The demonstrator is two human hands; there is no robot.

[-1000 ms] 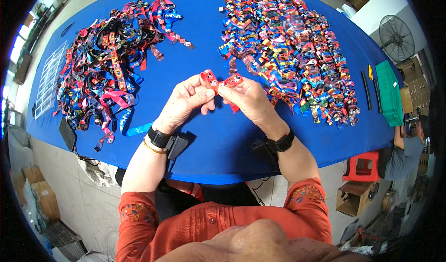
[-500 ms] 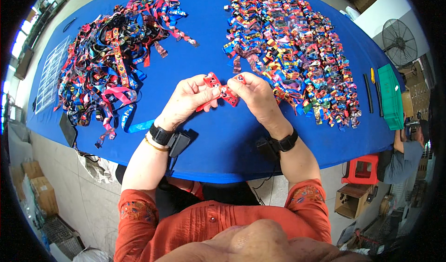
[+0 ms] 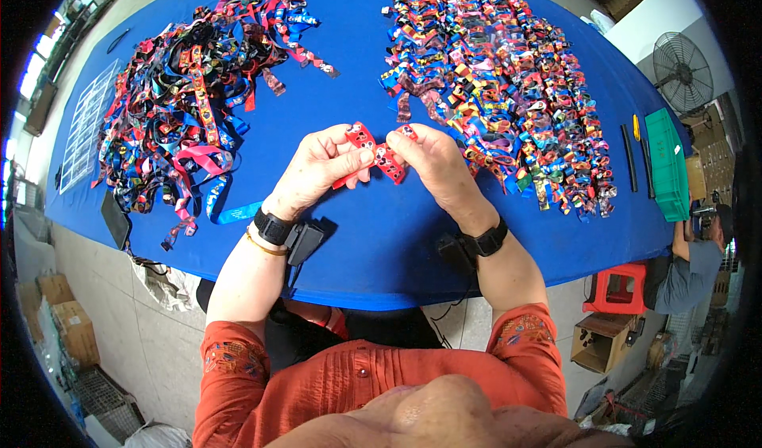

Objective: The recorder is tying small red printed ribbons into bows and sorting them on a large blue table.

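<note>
Between my two hands, over the middle of the blue-covered table, is a red printed ribbon with black and white figures, looped and crossed over itself. My left hand pinches one side of it between thumb and fingers. The thumb and forefinger of my right hand grip its other end. Part of the ribbon is hidden behind my fingers. To the left lies a tangled heap of printed ribbons. On the right, rows of looped ribbons lie close together.
A green plastic tray sits at the right table edge, beside dark rods and a yellow-handled tool. A white grid sheet lies far left. Beyond the right edge are a fan, a red stool and another person.
Both hands keep their pinch on the red ribbon and have shifted very slightly to the left with it. Nothing else has visibly moved.
</note>
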